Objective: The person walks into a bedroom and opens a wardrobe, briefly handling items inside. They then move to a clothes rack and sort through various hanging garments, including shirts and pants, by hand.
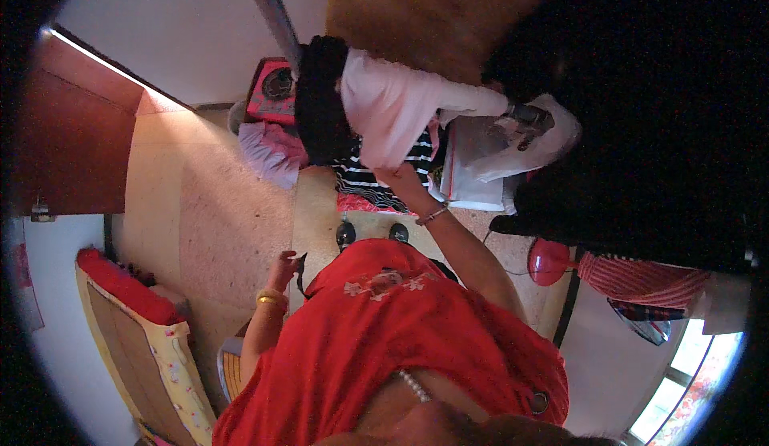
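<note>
My right hand [400,183] pinches the lower edge of a pale pink garment [388,101], which stretches away to the right in a sleeve-like length. Against its left side is a fuzzy black item [320,101]. Below it lies black-and-white striped cloth [376,180]. My left hand [282,271], a gold bangle on its wrist, is held low at the left near my red top [384,326]. Its fingers are closed on a thin black strip [301,274], whose kind I cannot make out.
A metal pole [271,13] rises behind the garment. Beside it are a pink box [274,89] and lilac cloth [272,153]. Right of it stand a white container [473,183] and a whitish plastic bag [537,153]. A red rounded object [549,262] is at right; a floral-edged panel [144,342] leans at left.
</note>
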A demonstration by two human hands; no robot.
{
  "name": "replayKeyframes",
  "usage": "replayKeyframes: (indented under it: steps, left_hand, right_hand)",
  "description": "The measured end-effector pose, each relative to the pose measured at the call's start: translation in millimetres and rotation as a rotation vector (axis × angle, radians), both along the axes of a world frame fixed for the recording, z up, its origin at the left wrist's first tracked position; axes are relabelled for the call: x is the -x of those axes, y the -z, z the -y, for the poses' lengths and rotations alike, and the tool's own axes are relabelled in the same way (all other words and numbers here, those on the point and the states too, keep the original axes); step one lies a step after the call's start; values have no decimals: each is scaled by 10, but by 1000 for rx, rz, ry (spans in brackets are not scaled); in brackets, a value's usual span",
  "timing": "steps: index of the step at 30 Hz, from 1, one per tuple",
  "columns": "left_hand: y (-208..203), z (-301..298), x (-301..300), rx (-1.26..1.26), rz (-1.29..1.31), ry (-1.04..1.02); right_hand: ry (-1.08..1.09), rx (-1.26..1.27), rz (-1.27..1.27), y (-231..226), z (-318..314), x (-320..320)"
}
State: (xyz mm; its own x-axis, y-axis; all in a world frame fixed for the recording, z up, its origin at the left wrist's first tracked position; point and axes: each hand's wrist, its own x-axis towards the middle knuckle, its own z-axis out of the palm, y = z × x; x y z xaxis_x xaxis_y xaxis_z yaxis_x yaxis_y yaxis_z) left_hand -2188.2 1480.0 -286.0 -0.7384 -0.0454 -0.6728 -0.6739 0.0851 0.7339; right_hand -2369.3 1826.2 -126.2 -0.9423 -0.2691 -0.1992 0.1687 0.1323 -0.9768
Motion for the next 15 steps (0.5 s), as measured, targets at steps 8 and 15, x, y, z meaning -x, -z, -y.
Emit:
replayKeyframes:
  steps: [8,15]
  left_hand:
    - [-100,-111,179,156,-11,128]
    - [420,-174,570,97,-109,184]
  right_hand:
    - [395,-275,92,845,-902,-711]
    - [415,-195,679,1145,-1448,-1520]
